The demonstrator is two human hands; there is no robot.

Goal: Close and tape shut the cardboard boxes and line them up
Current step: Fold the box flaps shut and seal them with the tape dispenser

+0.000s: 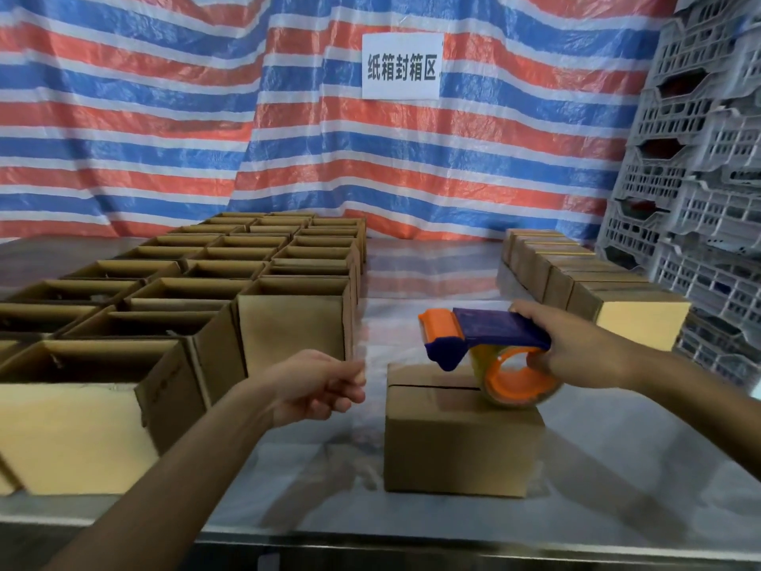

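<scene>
A small cardboard box (461, 451) with its flaps folded shut stands on the table in front of me, its top seam bare. My right hand (576, 352) grips a blue and orange tape dispenser (486, 344) just above the box's top, the roll of clear tape near its right end. My left hand (321, 385) hovers left of the box with thumb and fingers pinched together; a strip of clear tape seems to run from it to the dispenser, but it is faint.
Several open cardboard boxes (206, 307) stand in rows on the left of the table (412, 525). A line of closed boxes (584, 282) runs along the right. Grey plastic crates (700, 158) are stacked at far right. A striped tarp hangs behind.
</scene>
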